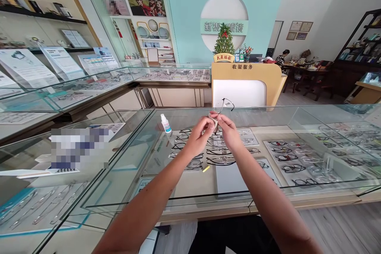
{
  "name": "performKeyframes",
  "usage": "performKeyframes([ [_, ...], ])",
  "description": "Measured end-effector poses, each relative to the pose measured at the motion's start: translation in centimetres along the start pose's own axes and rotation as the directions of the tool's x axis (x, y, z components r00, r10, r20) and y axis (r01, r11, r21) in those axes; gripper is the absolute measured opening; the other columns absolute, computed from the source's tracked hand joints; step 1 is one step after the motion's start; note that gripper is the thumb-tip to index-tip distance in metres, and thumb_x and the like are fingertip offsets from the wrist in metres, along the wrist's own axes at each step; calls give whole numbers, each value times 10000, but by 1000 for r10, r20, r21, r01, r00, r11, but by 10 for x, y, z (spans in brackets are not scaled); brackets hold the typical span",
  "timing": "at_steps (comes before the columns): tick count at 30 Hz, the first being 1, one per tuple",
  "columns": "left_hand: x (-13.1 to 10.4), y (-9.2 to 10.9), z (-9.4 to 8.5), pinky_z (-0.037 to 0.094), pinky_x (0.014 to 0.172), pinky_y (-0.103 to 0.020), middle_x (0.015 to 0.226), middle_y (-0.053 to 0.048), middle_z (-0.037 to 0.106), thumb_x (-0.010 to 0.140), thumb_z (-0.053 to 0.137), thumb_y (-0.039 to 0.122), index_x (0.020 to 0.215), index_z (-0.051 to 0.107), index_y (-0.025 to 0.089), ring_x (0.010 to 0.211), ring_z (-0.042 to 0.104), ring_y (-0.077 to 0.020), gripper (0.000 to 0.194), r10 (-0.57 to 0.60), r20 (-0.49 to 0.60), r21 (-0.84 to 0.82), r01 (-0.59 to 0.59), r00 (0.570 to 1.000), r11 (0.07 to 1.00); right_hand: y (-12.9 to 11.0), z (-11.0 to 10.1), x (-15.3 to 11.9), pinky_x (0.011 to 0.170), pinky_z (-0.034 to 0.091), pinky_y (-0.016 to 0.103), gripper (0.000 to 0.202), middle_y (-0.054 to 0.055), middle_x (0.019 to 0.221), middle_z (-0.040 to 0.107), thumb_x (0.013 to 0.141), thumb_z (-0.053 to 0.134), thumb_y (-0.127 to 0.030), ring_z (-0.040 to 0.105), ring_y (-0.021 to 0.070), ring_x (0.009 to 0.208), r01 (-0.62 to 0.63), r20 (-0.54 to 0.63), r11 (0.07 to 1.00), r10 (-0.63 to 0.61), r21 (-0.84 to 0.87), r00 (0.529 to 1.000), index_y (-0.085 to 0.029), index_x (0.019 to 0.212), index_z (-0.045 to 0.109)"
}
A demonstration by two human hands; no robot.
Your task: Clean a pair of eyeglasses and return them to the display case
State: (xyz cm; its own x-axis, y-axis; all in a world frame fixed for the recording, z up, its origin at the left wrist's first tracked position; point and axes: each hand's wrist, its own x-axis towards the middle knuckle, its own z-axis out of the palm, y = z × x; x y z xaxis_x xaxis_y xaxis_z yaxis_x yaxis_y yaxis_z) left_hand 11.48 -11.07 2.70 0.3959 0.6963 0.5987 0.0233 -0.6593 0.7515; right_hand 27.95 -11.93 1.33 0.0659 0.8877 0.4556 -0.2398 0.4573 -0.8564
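Above the glass counter, both of my hands meet at a pair of eyeglasses with a thin frame and a dark temple. My right hand is closed, its fingers pinching the glasses near one lens. Between the hands sits a small pale cloth, gripped by the closed fingers of my left hand. Part of the eyeglasses is hidden behind my fingers and the cloth. A white spray bottle with a blue label stands upright on the glass, left of my left hand.
Rows of eyeglass frames lie inside the glass display counter below my hands. More frames fill the right side. Papers lie on the left counter. Beyond stands a cashier desk; a person is at the far right table.
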Motion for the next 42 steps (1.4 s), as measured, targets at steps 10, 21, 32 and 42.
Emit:
performKeyframes([
  [10, -2, -16, 13, 470, 742, -288, 1199, -55, 739, 904, 861, 767, 1071, 483, 260, 864, 613, -156, 654, -133, -90, -278, 104, 987, 955, -2, 8, -5, 1179, 556, 421, 468, 28, 1478, 795, 884, 854, -731, 679, 317, 1438, -99, 42, 987, 95, 129, 995, -311, 1087, 896],
  [21, 1, -11, 8, 417, 850, -340, 1007, -41, 725, 715, 953, 816, 1163, 801, 180, 977, 592, -211, 793, -470, 118, -360, 479, 875, 801, -8, 9, -7, 1270, 497, 428, 454, 13, 1436, 817, 808, 931, -715, 625, 315, 1540, -129, 51, 975, 122, 183, 991, -356, 1086, 936],
  [32, 2, 1, 7, 413, 760, -307, 867, -10, 671, 681, 994, 768, 1002, 741, 162, 825, 564, -165, 731, -369, 121, -390, 386, 922, 836, -5, 7, -8, 1020, 574, 383, 504, 37, 1420, 821, 838, 914, -684, 713, 306, 1273, -197, 73, 959, 186, 203, 980, -306, 1170, 926],
  [42, -1, -4, 10, 443, 723, -294, 853, 0, 643, 671, 986, 834, 1026, 739, 196, 812, 573, -164, 771, -415, 139, -512, 424, 899, 747, -11, 8, -9, 963, 586, 376, 464, 42, 1427, 813, 832, 918, -628, 721, 296, 1222, -257, 159, 936, 223, 241, 962, -304, 1164, 923],
])
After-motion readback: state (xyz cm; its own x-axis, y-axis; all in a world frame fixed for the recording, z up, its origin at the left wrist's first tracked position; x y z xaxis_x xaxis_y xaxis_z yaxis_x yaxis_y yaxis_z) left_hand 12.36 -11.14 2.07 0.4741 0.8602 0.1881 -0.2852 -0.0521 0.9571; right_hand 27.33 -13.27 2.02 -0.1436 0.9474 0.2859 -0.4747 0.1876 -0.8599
